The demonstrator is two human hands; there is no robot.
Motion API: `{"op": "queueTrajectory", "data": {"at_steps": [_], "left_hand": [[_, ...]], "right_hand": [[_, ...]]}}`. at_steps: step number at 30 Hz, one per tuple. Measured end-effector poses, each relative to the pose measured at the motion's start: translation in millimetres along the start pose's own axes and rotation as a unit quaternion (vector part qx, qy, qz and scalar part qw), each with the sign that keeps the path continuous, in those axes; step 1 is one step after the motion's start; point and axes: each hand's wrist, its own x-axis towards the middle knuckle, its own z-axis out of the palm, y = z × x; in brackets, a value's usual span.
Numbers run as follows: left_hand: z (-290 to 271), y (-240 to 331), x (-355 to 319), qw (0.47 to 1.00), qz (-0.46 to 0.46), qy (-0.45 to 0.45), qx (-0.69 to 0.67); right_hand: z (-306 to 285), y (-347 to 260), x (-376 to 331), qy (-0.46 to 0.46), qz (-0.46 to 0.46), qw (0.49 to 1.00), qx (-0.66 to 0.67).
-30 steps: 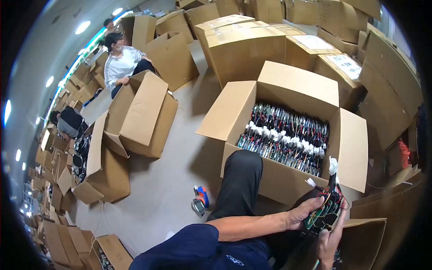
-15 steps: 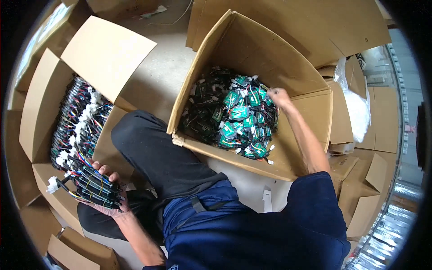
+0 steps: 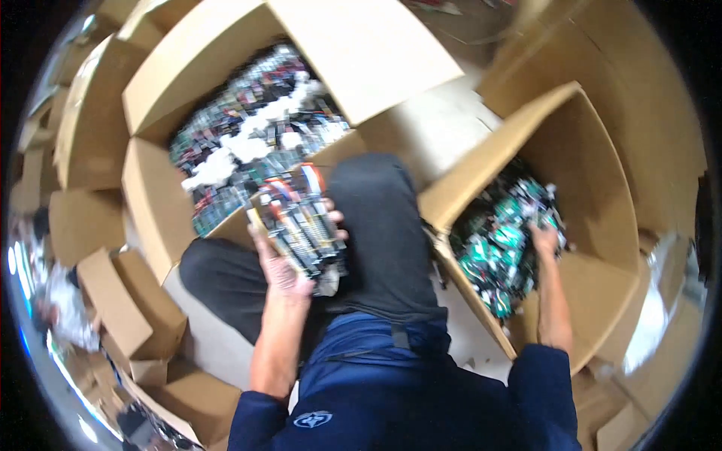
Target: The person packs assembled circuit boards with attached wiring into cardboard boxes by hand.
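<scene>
**Stack lifted over the knee, other hand deep in the right carton**

Since the earlier frame the left hand (image 3: 282, 259) has brought its stack of small packaged parts (image 3: 301, 222) up from low beside the left carton (image 3: 150, 195) to the middle of the frame, above the dark-trousered knee (image 3: 376, 225). Its fingers are closed around the stack from below, thumb over the near edge. The right hand (image 3: 543, 239) reaches into the right carton (image 3: 594, 150) at centre right, resting on the heap of green packets (image 3: 496, 255); whether it has closed on a packet I cannot tell

To do this step well, I judge the stack should stay level and squeezed from both sides so no piece slides out, while the right hand picks one packet cleanly from the top of the heap instead of digging

Motion blur smears the upper left, so the contents of the left carton read only as mixed dark, white and red pieces. What the packets hold is too small to make out, and the right fingertips are hidden among them
</scene>
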Motion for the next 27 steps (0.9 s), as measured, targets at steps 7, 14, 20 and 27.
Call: {"op": "queueTrajectory", "data": {"at_steps": [7, 14, 20, 27], "left_hand": [[-19.7, 13.1, -6.0, 0.999, 0.028, 0.012, -0.036], [-27.1, 11.6, -2.4, 0.991, 0.003, -0.112, -0.068], [-20.6, 6.7, -15.1, 0.991, -0.006, -0.112, -0.072], [-38.6, 23.4, -30.1, 0.995, 0.012, -0.081, -0.057]], "right_hand": [[-39.2, -13.0, -14.2, 0.019, 0.094, 0.837, 0.540], [-87.8, -90.5, -45.2, -0.032, -0.063, 0.881, 0.467], [-14.7, -70.2, -37.2, -0.069, -0.150, 0.973, 0.160], [4.1, -134.7, 25.4, -0.304, -0.481, 0.764, -0.305]]}}
